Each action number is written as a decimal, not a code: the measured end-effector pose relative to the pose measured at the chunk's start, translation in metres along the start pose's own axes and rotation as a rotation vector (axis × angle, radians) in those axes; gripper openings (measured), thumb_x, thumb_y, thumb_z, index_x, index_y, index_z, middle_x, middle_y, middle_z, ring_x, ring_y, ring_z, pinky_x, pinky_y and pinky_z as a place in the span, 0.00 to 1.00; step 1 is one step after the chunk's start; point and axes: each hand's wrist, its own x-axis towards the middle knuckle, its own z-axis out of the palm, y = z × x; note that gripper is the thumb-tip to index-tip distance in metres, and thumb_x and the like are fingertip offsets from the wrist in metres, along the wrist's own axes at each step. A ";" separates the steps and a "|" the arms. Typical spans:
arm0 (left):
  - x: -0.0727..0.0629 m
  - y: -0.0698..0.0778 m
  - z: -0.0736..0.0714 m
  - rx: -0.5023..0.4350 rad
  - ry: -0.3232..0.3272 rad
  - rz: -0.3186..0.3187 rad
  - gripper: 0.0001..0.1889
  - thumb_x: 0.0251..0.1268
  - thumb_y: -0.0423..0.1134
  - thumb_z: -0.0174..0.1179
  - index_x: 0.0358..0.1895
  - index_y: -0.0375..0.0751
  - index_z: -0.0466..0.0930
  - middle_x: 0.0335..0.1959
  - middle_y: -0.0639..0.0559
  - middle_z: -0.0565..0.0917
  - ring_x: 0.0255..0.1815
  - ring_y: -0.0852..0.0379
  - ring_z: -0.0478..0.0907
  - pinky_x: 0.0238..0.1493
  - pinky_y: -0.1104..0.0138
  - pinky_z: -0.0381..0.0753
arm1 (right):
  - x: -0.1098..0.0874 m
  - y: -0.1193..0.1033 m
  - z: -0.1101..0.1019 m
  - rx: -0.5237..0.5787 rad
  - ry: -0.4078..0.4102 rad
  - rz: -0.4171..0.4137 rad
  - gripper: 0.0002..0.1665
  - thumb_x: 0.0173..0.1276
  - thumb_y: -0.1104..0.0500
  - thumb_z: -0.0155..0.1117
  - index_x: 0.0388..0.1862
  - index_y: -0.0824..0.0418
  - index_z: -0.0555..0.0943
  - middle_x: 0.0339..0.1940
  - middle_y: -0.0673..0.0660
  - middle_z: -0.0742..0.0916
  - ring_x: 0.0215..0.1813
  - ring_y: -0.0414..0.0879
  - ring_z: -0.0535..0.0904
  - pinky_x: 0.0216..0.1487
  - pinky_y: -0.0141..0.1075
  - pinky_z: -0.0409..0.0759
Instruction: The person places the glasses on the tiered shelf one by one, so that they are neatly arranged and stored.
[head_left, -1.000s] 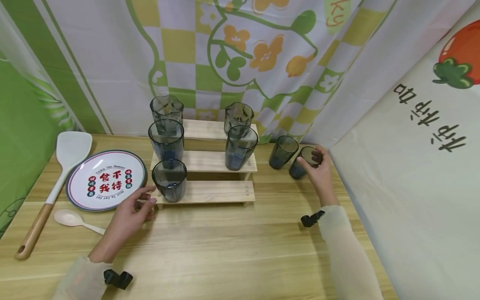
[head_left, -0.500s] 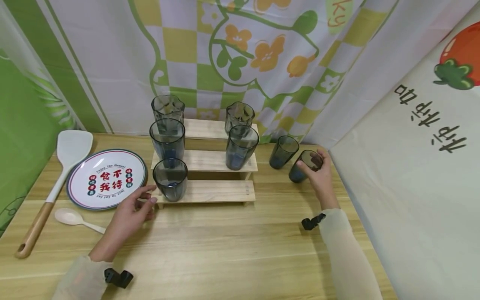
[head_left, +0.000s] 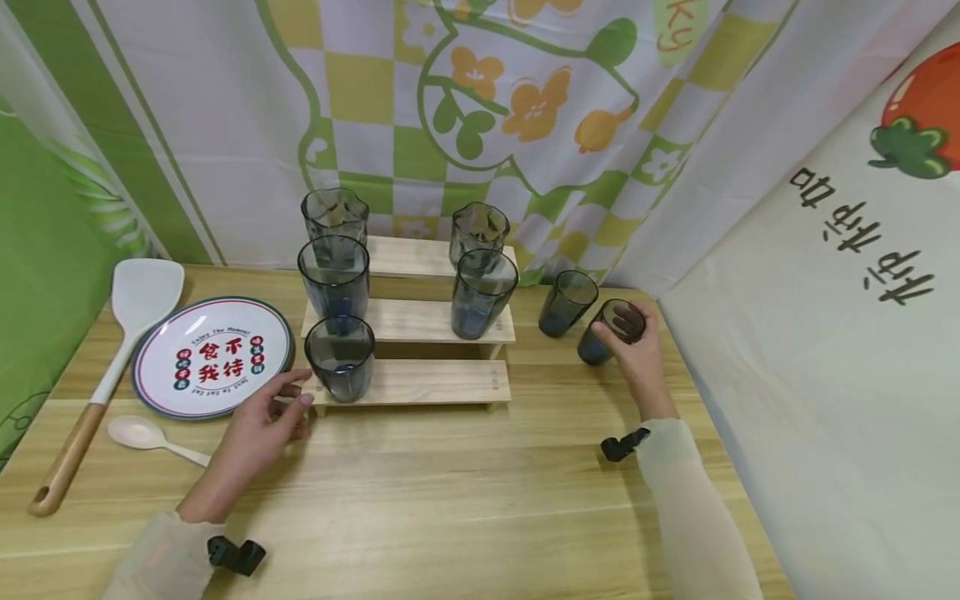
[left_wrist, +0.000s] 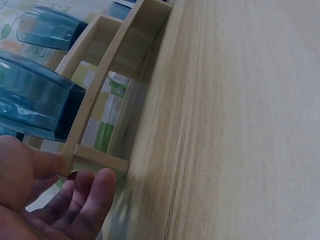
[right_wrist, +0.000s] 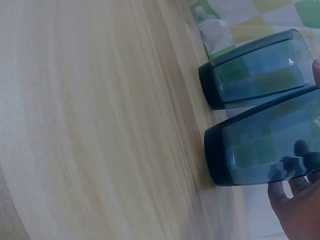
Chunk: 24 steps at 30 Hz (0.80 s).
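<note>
My right hand (head_left: pixel 637 354) grips a dark tinted drinking glass (right_wrist: pixel 260 145) near its rim, thumb on one side and fingers on the other. The glass stands upright at the table's right, and a second like glass (head_left: pixel 567 304) is just left of it. My left hand (head_left: pixel 262 425) pinches the left end of a tiered wooden rack's lowest step (head_left: pixel 442 383); its thumb and fingers meet the corner in the left wrist view. One wide glass (head_left: pixel 340 358) stands on that step beside the hand. Two tall glasses (head_left: pixel 483 296) occupy the middle step.
Two wavy-rimmed glasses (head_left: pixel 335 210) stand on the top step (head_left: pixel 408 257). To the left lie a printed plate (head_left: pixel 247 321), a white spatula (head_left: pixel 146 292) with a wooden handle, and a pale spoon (head_left: pixel 138 434). A patterned curtain (head_left: pixel 360 92) hangs behind; a white wall (head_left: pixel 840 375) borders the right.
My right hand and the glass it grips have shifted slightly toward me, widening the space from the other glass. My left hand stays at the rack's end.
</note>
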 end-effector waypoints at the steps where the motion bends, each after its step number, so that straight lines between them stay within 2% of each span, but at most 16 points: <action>1: 0.000 0.000 0.000 0.000 -0.001 0.003 0.22 0.80 0.39 0.55 0.70 0.34 0.70 0.49 0.36 0.76 0.37 0.46 0.82 0.34 0.63 0.91 | 0.000 0.000 0.000 -0.006 0.003 0.000 0.51 0.65 0.51 0.76 0.79 0.55 0.57 0.71 0.57 0.73 0.70 0.54 0.69 0.66 0.37 0.76; 6: 0.000 -0.001 0.000 0.014 -0.010 0.001 0.22 0.80 0.40 0.54 0.70 0.34 0.70 0.49 0.36 0.75 0.38 0.47 0.81 0.35 0.63 0.91 | 0.000 0.002 0.001 -0.003 0.034 -0.018 0.50 0.63 0.48 0.78 0.77 0.54 0.60 0.69 0.57 0.74 0.68 0.56 0.70 0.65 0.39 0.76; 14: 0.001 0.000 0.001 0.032 -0.014 -0.011 0.21 0.81 0.39 0.54 0.70 0.35 0.70 0.49 0.37 0.75 0.37 0.46 0.82 0.34 0.63 0.91 | -0.006 0.001 0.006 0.007 0.083 -0.079 0.47 0.61 0.51 0.80 0.74 0.53 0.65 0.65 0.57 0.77 0.65 0.57 0.72 0.60 0.33 0.78; 17: 0.000 0.000 0.001 0.022 -0.003 -0.003 0.21 0.80 0.39 0.55 0.70 0.34 0.71 0.48 0.36 0.76 0.37 0.46 0.82 0.34 0.63 0.91 | -0.013 -0.009 0.011 -0.001 0.060 -0.097 0.46 0.61 0.52 0.79 0.74 0.53 0.65 0.65 0.58 0.77 0.64 0.57 0.73 0.59 0.32 0.79; 21: 0.000 0.000 0.001 0.019 0.005 0.000 0.21 0.80 0.39 0.55 0.69 0.34 0.71 0.48 0.36 0.76 0.37 0.46 0.82 0.34 0.63 0.91 | -0.024 -0.024 0.021 -0.006 -0.008 -0.110 0.46 0.62 0.53 0.79 0.74 0.53 0.64 0.66 0.58 0.77 0.65 0.57 0.72 0.59 0.33 0.79; 24: 0.000 0.000 0.001 0.024 -0.002 -0.012 0.21 0.80 0.39 0.54 0.70 0.35 0.70 0.49 0.36 0.76 0.37 0.46 0.82 0.34 0.63 0.91 | -0.032 -0.035 0.031 0.026 -0.059 -0.127 0.46 0.63 0.57 0.78 0.74 0.58 0.64 0.66 0.60 0.76 0.65 0.60 0.72 0.61 0.37 0.79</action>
